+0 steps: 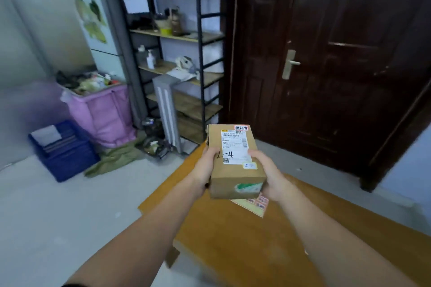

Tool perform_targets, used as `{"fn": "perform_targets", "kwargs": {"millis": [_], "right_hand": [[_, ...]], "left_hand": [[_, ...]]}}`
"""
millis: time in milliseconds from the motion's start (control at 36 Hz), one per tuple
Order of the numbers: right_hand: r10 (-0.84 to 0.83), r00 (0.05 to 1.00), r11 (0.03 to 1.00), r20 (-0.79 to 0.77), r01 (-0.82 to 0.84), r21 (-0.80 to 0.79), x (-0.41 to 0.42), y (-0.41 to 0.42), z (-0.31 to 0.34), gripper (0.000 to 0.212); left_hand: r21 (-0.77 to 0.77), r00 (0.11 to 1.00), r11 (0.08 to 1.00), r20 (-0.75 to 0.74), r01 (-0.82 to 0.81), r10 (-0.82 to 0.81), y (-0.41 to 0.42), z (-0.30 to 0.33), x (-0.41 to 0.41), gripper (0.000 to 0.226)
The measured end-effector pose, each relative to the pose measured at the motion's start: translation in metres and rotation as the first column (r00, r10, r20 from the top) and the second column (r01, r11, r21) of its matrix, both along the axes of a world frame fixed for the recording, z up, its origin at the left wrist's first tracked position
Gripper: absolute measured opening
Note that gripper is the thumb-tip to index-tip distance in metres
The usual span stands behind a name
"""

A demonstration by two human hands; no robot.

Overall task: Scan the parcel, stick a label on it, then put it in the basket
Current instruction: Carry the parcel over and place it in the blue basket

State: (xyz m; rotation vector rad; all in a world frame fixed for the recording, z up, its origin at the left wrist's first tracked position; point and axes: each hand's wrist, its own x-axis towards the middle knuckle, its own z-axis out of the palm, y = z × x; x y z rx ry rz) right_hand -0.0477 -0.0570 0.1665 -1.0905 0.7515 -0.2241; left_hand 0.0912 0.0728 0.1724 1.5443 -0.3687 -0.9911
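Observation:
A brown cardboard parcel [235, 170] is held up above the wooden table [233, 235]. On its top are a white shipping label with "4" handwritten, a red sticker at the far corner and a small yellow sticker near me. My left hand [206, 168] grips its left side and my right hand [268, 172] grips its right side. A sheet of red and yellow stickers [255, 205] lies on the table under the parcel. A blue plastic basket [67, 156] stands on the floor at the left, with a white packet inside.
A pink bin [102, 112] full of rubbish stands behind the blue basket. A black metal shelf rack [184, 53] with bottles and clutter is ahead. A dark wooden door [326, 65] fills the right. An olive cloth [114, 158] lies on the floor.

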Motion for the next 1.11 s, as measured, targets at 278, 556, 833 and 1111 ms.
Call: {"fn": "perform_targets", "kwargs": {"millis": [278, 556, 833, 1111], "right_hand": [[0.309, 0.944, 0.951, 0.119, -0.310, -0.004, 0.166, 0.110, 0.052, 0.041], [0.501, 0.851, 0.864, 0.159, -0.502, -0.040, 0.308, 0.202, 0.059, 0.043], [0.588, 0.801, 0.808, 0.112, -0.588, -0.035, 0.421, 0.246, 0.048, 0.041], [0.693, 0.717, 0.720, 0.077, -0.693, -0.036, 0.553, 0.277, 0.031, 0.046]], "left_hand": [[0.012, 0.906, 0.907, 0.040, -0.422, 0.421, 0.150, 0.062, 0.102, 0.047], [-0.025, 0.794, 0.794, 0.010, -0.608, 0.608, 0.259, 0.073, 0.205, 0.038], [0.018, 0.731, 0.731, 0.026, -0.682, 0.682, 0.308, 0.060, 0.290, 0.048], [0.064, 0.636, 0.633, 0.057, -0.771, 0.769, 0.337, 0.054, 0.393, 0.044]]}}
